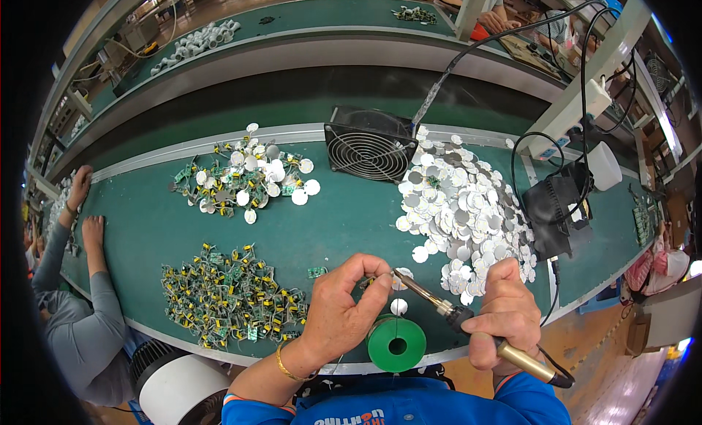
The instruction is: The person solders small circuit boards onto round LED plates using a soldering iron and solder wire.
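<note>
Your left hand [344, 301] is above the near edge of the counter [351, 224], thumb and forefinger pressed together on a small part [368, 281] that they mostly hide. Your right hand [504, 315] is closed around the handle of the soldering iron [424, 297], which slants so that its tip points up and left, just beside your left fingertips. A white disc [402, 279] shows right at the tip; you cannot tell from here whether it is held or lies beneath. Another disc [398, 306] shows just above the green spool [396, 346], which is between your forearms at the counter's near edge. To the left of your left hand, a heap of boards [234, 297] with yellow parts spreads along the near edge, and a lone board [316, 272] lies between that heap and your knuckles. Behind the heap, toward the far edge, is a mixed pile [248, 172] of boards and discs. The black fan [369, 151] stands at the middle of the far edge, its round grille facing you. Right of it, a broad disc pile [468, 213] runs from the far edge down toward your right hand. Beyond that pile, near the counter's right end, is a black device [552, 213]. At the left end, a co-worker's bare hand [93, 232] rests near the edge.
</note>
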{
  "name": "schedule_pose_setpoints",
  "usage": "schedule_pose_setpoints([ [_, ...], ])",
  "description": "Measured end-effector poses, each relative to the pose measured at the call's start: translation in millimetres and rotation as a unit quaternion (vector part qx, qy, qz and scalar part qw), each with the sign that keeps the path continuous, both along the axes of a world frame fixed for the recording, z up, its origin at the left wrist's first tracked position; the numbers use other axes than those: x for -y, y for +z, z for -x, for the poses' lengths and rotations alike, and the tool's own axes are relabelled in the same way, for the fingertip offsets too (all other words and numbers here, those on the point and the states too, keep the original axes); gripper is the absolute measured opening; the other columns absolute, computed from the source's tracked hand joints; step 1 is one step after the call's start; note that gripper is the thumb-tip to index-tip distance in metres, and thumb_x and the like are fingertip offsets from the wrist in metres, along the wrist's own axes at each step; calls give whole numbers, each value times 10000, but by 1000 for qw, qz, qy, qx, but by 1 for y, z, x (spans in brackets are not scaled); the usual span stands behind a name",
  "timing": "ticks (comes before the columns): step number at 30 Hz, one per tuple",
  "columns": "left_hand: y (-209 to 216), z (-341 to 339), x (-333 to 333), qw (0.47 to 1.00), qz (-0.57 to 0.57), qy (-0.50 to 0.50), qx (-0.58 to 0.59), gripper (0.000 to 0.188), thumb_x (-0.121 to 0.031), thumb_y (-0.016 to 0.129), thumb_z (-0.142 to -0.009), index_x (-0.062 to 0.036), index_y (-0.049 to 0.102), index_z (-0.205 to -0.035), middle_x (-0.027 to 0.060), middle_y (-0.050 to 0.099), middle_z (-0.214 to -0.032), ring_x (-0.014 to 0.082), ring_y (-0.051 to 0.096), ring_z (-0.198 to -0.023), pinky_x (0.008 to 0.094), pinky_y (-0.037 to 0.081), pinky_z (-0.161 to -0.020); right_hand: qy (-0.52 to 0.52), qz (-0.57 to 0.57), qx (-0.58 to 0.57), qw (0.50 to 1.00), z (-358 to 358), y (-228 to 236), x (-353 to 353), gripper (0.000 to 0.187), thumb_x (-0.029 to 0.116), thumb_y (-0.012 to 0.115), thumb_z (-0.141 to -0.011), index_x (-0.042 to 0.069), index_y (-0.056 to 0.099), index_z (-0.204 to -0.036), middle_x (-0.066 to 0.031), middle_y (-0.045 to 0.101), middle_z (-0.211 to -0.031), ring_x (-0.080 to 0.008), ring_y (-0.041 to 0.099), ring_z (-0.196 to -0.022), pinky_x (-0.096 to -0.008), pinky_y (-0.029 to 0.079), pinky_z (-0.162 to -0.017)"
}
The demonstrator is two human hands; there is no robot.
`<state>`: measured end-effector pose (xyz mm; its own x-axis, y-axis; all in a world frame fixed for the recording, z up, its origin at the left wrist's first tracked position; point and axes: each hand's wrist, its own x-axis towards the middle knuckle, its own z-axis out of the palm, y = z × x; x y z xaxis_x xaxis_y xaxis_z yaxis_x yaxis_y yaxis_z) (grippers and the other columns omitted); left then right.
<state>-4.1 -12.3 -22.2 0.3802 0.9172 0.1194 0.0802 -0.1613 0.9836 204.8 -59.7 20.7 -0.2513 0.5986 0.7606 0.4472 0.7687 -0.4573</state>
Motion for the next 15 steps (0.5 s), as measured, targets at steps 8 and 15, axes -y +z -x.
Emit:
schedule_pose_setpoints([
  [8,-6,1,0,995,82,-10,55,126,-124,587,-932,2,591,-925,37,652,-775,80,592,-722,252,475,-656,-24,8,-21,999,0,-1,1,326,-58,564,-563,74,641,-851,24,432,-490,-165,352,-438,-323,340,-594],
  [15,-2,2,-3,983,157,-31,94,91,-101,554,-952,-14,578,-945,13,626,-809,42,533,-728,206,433,-655,-16,-16,-36,999,-2,-7,-4,320,-58,554,-546,62,642,-830,15,435,-486,-169,346,-430,-318,330,-582],
])
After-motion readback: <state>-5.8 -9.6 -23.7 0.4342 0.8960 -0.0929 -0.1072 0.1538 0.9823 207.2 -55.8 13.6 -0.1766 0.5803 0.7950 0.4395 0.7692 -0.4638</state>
